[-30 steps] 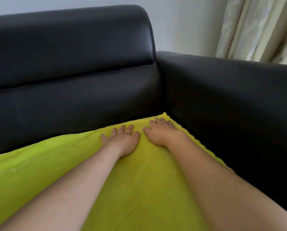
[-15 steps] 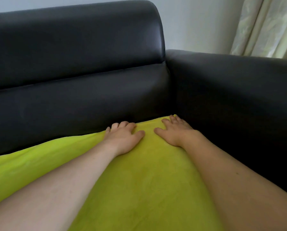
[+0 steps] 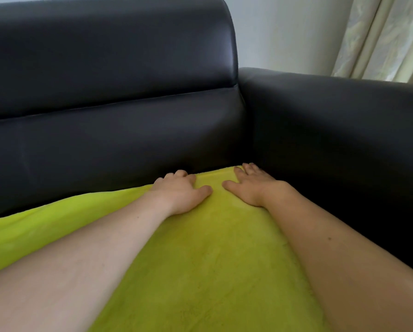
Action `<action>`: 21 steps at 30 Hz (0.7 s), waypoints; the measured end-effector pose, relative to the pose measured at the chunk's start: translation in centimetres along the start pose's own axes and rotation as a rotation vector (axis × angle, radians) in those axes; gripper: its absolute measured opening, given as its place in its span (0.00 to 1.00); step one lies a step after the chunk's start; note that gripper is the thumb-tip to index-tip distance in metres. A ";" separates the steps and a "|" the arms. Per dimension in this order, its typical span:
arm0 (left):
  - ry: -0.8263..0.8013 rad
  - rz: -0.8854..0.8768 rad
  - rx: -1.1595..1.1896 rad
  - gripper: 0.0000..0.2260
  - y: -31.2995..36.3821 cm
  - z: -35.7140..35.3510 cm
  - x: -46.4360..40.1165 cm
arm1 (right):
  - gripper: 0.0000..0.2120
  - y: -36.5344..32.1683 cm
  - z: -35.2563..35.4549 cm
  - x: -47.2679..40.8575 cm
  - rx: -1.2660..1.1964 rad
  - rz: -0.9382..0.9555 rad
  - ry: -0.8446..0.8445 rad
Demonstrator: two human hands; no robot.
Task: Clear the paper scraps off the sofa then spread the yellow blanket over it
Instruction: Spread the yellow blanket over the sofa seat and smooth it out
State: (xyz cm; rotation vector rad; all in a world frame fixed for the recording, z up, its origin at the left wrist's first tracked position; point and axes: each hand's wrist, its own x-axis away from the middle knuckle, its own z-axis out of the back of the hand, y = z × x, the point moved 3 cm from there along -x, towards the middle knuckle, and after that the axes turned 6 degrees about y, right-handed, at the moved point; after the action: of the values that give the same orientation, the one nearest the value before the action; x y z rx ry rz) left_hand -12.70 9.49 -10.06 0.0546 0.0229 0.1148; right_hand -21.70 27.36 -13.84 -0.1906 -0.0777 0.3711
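The yellow blanket (image 3: 215, 255) lies flat over the seat of the black leather sofa (image 3: 104, 68), its far edge against the backrest. My left hand (image 3: 181, 192) presses palm-down on the blanket near that edge, fingertips curled into the gap at the backrest. My right hand (image 3: 251, 185) lies flat on the blanket's far right corner, fingers spread, reaching the crease where backrest and armrest meet. Neither hand grips the cloth. No paper scraps are in sight.
The sofa's right armrest (image 3: 344, 111) rises close beside my right arm. Behind it are a pale wall (image 3: 284, 32) and a light patterned curtain (image 3: 380, 37) at the upper right.
Both hands have slid forward over the blanket toward the backrest, pushing its far edge and corner into the sofa's back corner. My left fingertips now curl at the seat gap.
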 end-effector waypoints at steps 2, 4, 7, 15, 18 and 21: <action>0.015 -0.050 0.052 0.32 0.3 -0.7 0.2 | 0.41 0.0 -0.1 0.0 0.004 0.001 -0.004; -0.030 -0.040 0.119 0.32 0.0 -1.4 0.3 | 0.41 0.0 -0.2 0.0 0.008 -0.001 -0.003; -0.071 -0.020 0.121 0.32 -0.2 -1.5 0.0 | 0.40 0.0 -0.2 -0.1 0.000 -0.004 0.001; -0.113 -0.014 0.122 0.31 -0.2 -1.6 -0.4 | 0.33 0.2 -0.2 0.0 -0.012 0.012 0.020; -0.119 -0.016 0.127 0.32 -0.4 -1.4 -0.5 | 0.32 0.2 -0.3 0.0 -0.009 0.016 0.031; -0.129 0.013 0.111 0.33 -0.7 -1.3 -0.1 | 0.31 0.3 -0.4 -0.1 -0.006 0.018 0.039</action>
State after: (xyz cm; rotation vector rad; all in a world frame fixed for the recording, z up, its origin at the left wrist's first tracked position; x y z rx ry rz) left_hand -12.75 8.89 -11.42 0.1726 -0.0997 0.1228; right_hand -21.82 27.55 -14.28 -0.2049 -0.0386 0.3848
